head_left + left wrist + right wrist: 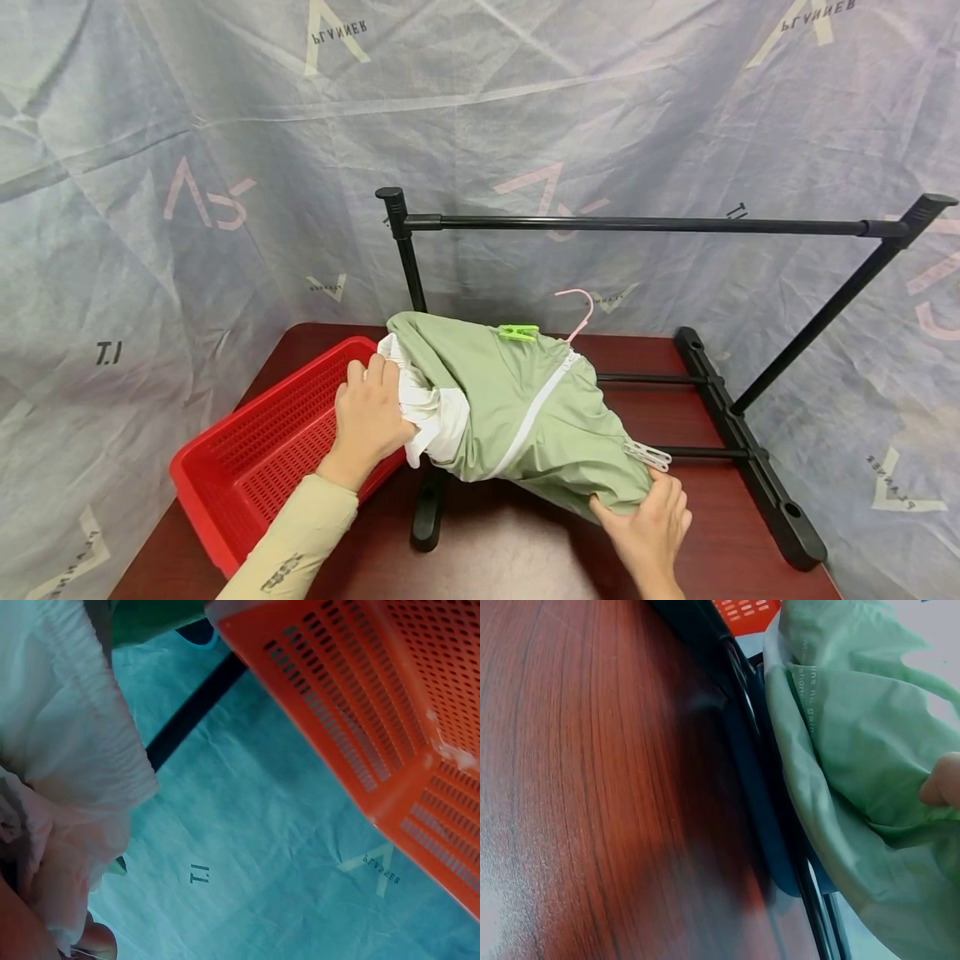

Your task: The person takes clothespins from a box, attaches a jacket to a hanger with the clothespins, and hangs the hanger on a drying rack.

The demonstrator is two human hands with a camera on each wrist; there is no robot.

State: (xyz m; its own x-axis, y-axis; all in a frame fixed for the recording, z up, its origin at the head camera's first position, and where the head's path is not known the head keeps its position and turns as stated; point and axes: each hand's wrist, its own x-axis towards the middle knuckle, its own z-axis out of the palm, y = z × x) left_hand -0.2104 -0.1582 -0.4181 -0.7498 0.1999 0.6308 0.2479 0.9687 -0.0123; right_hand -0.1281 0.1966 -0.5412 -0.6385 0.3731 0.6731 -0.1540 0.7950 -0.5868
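A light green garment [510, 392] with a white zip is held up over the table, and white gathered fabric [442, 417] shows at its left end. My left hand [369, 421] grips that white fabric. At the lower right corner my right hand [651, 527] pinches the green cloth, its thumb on the near side. The pink hook of a hanger [588, 312] sticks out of the garment's top; the hanger's body is hidden. A green clothespin [518, 332] sits on the top edge, and a white clothespin [648, 455] is beside my right fingers.
A red perforated basket [277, 450] stands on the left of the dark red table [495, 550]. Behind the garment rises a black rack with a horizontal bar [645, 224]. Its right foot [750, 458] runs along the table. Printed grey sheeting [247, 167] surrounds the table.
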